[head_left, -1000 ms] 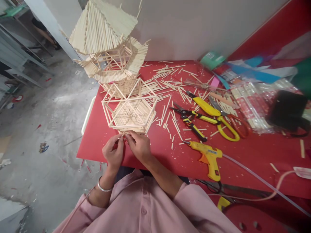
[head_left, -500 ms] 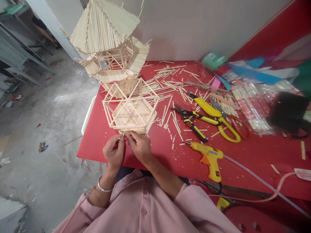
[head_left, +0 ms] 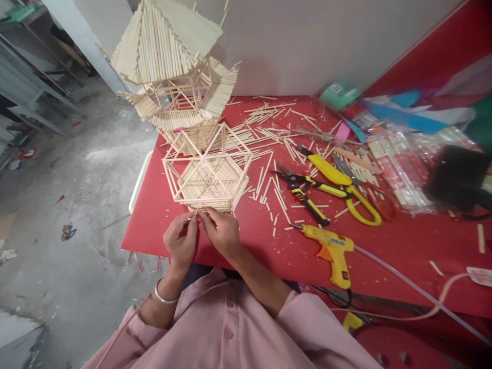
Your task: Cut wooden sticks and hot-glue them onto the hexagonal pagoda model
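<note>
A hexagonal frame of thin wooden sticks (head_left: 207, 174) lies on the red table (head_left: 246, 241) in front of me. My left hand (head_left: 180, 242) and my right hand (head_left: 222, 231) meet at its near edge, fingertips pinched together on a short stick at the frame's rim. Behind the frame stands a tall stick-built tower with a sloped roof (head_left: 169, 61). Loose sticks (head_left: 265, 138) are scattered over the table beyond the frame.
To the right lie a yellow glue gun (head_left: 330, 251) with its cable, black-and-yellow pliers (head_left: 303, 192), yellow-handled scissors (head_left: 346, 192), plastic stick packets (head_left: 400, 164) and a black object (head_left: 457, 177). The table's left edge drops to a grey concrete floor.
</note>
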The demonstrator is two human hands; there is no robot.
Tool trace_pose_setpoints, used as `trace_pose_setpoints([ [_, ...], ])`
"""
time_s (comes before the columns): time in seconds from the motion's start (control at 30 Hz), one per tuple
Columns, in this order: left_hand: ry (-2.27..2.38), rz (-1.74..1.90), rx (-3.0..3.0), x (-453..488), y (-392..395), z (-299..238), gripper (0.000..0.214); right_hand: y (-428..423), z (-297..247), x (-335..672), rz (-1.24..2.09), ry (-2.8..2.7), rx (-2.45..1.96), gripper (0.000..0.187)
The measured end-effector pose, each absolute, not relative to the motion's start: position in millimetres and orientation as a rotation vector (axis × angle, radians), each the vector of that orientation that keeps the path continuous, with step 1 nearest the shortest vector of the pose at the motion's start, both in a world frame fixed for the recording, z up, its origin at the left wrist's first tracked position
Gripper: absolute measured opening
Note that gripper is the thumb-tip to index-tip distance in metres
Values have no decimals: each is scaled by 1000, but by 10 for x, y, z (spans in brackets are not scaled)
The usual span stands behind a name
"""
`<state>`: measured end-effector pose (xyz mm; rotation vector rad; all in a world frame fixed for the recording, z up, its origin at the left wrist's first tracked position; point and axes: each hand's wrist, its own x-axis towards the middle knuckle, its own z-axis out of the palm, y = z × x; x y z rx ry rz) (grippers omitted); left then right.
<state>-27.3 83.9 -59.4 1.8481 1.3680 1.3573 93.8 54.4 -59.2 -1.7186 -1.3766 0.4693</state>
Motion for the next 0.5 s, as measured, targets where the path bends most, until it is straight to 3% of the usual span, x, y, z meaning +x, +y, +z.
trace_pose_setpoints([
  [0.5,1408,1360,1870,-273,841,-600,14,518,-575,929,526,-1330,-1573,29],
])
